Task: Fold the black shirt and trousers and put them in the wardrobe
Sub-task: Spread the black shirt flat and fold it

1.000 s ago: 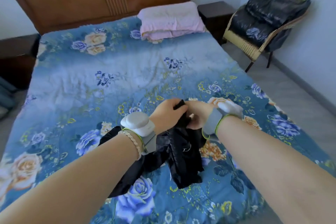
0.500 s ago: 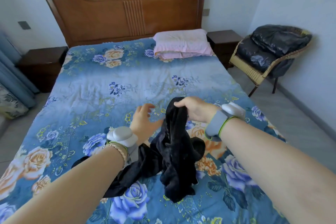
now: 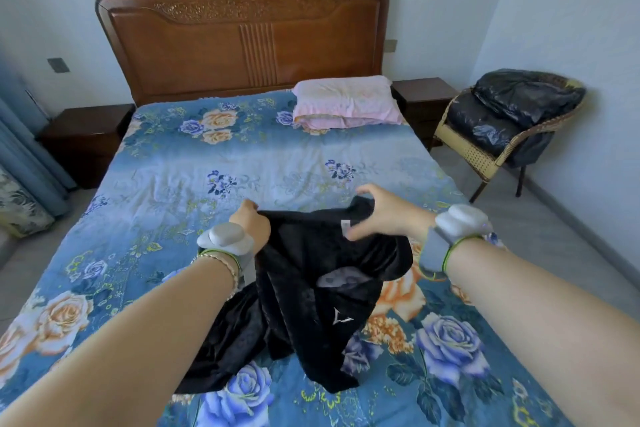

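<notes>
Hands first: we see the left hand (image 3: pixel 251 224) closed over the upper left edge of a black garment (image 3: pixel 311 291), fingers curled into the cloth, and the right hand (image 3: pixel 388 215) pinching the upper right edge between thumb and bent fingers. Between them the top hem is stretched wide, with a small pale label (image 3: pixel 345 229) showing just beside the right thumb. We take this piece for the shirt, though the bunched folds make it hard to tell it from the trousers; a second mass of black cloth (image 3: pixel 225 343) trails lower left, under the left forearm, and we cannot tell whether it is part of the same piece. The garment hangs from both hands and its lower end lies crumpled on the blue floral bedspread (image 3: pixel 194 180) near the foot of the bed. A small white emblem (image 3: pixel 341 317) shows on the lower front. Each wrist carries a grey band with a pale pod. Farther back, a pink pillow (image 3: pixel 344 102) lies against the wooden headboard (image 3: pixel 242 42), and a wicker chair (image 3: pixel 485 149) heaped with dark bags stands to the right of the bed.
</notes>
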Tool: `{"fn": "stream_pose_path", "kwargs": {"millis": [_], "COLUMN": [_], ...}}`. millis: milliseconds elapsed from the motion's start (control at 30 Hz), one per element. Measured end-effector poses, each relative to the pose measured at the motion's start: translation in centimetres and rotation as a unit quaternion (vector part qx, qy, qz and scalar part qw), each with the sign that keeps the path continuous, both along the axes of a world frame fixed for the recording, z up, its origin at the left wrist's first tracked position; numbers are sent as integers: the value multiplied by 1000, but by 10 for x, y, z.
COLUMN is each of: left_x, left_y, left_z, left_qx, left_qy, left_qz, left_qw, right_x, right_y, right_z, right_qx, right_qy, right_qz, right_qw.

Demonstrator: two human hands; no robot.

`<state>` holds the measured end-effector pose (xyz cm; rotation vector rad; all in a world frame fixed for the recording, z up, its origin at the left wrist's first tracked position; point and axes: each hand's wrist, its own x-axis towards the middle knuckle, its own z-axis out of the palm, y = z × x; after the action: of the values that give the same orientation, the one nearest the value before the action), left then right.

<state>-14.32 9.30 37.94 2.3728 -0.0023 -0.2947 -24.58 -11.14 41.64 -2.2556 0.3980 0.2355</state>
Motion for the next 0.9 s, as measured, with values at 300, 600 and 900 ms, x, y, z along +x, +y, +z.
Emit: {"fn": "stream_pose_path", "kwargs": {"millis": [300, 600, 900], "left_x": [17, 23, 29], "left_y": [-9, 17, 28], "left_z": [53, 46, 17], "left_qx": [-184, -283, -138], "left_qy": [-8, 269, 439], "left_qz": [24, -85, -162], "left_qw": [983, 916, 873], "right_x": [28, 33, 38], "right_y": [-22, -20, -32], "right_z": [-27, -34, -49], "right_qx": [-62, 159, 179], "right_qy": [-12, 31, 16], "right_qz": [-284, -246, -303], "right_qw": [957, 956, 936]}}
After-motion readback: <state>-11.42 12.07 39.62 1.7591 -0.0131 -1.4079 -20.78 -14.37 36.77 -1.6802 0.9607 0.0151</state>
